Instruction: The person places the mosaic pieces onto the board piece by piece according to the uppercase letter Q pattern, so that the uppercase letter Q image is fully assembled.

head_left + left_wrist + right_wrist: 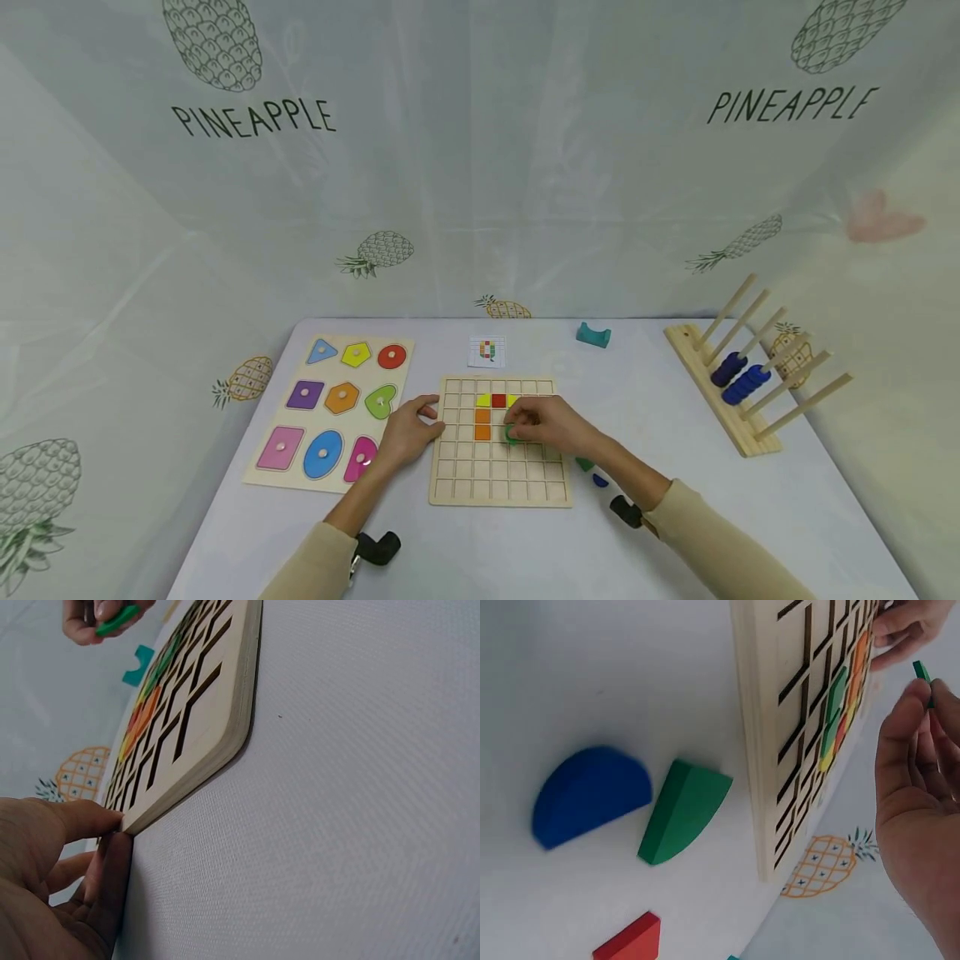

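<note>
My left hand [408, 432] touches the left edge of a wooden grid board [459, 473] with its thumb and fingertips. Between thumb and fingers, my right hand [553, 423] pinches a thin green block [118, 620] above the board. Yellow, red and orange blocks [482, 423] lie in the grid's cells, and green blocks [836, 696] there show in the right wrist view. Beside the board's right edge lie a green quarter-circle block [684, 812], a blue half-circle block [592, 796] and a red block [634, 939].
A shape puzzle board [296, 473] with knobbed pieces lies at the left. Behind the grid board is a small card [487, 352] with a coloured pattern, with a teal block [593, 335] farther right. A wooden peg rack [693, 350] with blue beads stands at the right.
</note>
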### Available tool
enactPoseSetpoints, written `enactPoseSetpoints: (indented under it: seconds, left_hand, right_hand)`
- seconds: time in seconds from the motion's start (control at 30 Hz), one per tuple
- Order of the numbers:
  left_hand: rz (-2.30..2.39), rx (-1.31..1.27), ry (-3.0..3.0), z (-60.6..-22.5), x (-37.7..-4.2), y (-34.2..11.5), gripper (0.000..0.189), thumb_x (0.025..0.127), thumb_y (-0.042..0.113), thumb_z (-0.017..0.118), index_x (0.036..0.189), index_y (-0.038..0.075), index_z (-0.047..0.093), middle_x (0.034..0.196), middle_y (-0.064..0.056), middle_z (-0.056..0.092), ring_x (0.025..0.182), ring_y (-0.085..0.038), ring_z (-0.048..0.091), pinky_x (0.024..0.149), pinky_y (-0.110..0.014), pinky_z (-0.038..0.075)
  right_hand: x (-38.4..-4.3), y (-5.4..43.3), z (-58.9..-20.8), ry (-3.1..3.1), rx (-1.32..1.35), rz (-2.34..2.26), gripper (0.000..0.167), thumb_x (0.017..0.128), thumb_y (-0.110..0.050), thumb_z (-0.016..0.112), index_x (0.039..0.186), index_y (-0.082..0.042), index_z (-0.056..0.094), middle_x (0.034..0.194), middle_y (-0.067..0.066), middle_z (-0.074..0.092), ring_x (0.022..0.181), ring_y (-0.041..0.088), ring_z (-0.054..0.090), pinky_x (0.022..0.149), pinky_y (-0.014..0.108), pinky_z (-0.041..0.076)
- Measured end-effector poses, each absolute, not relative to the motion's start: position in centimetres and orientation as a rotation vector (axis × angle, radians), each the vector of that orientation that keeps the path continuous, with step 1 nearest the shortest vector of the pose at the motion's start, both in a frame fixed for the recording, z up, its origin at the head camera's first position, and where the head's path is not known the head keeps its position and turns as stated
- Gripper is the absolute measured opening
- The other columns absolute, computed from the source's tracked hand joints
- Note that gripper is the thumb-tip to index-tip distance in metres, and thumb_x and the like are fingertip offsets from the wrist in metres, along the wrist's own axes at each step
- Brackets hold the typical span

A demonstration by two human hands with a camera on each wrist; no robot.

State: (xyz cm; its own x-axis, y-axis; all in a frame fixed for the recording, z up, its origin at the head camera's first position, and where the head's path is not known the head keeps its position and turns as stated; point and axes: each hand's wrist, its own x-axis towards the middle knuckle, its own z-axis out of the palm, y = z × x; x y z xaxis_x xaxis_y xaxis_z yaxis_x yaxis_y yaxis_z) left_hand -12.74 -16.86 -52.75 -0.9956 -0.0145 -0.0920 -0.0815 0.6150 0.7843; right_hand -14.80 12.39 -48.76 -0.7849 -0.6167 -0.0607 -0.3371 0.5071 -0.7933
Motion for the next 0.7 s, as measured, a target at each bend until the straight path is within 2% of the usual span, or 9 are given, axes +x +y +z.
enactPoseSetpoints:
  seconds: [0.37,0.53,0.7]
  left_hand:
    - [1.309,-0.073,2.767,-53.0,-13.0,-16.9,0.050,0.083,0.013,0.078,0.131,0.007,0.065,0.093,-0.003,0.067,0.063,-0.011,0.054,0.060,-0.027,0.044]
    - [1.302,-0.075,2.770,-53.2,-13.1,-16.9,0.050,0.083,0.013,0.078,0.131,0.007,0.065,0.093,-0.002,0.067,0.063,-0.010,0.054,0.061,-0.027,0.044]
    - [1.301,-0.088,2.767,-53.2,-13.0,-17.0,0.050,0.083,0.014,0.079,0.131,0.008,0.065,0.093,-0.001,0.067,0.062,-0.010,0.054,0.061,-0.027,0.044]
  right_hand:
    - [-14.8,10.6,-49.0,2.309,-0.789,-1.224,0.015,0.095,-0.015,0.069,0.109,-0.009,0.074,0.092,-0.001,0.073,0.077,0.025,0.071,0.069,0.027,0.056]
    - [-14.7,10.0,-49.0,2.315,-0.788,-1.220,0.017,0.095,-0.014,0.069,0.110,-0.007,0.075,0.091,-0.003,0.073,0.075,0.019,0.070,0.068,0.026,0.056]
    - [-14.5,9.2,-49.5,2.355,-0.823,-1.193,0.013,0.093,-0.014,0.071,0.105,-0.012,0.076,0.089,-0.009,0.072,0.071,0.009,0.065,0.066,0.024,0.054]
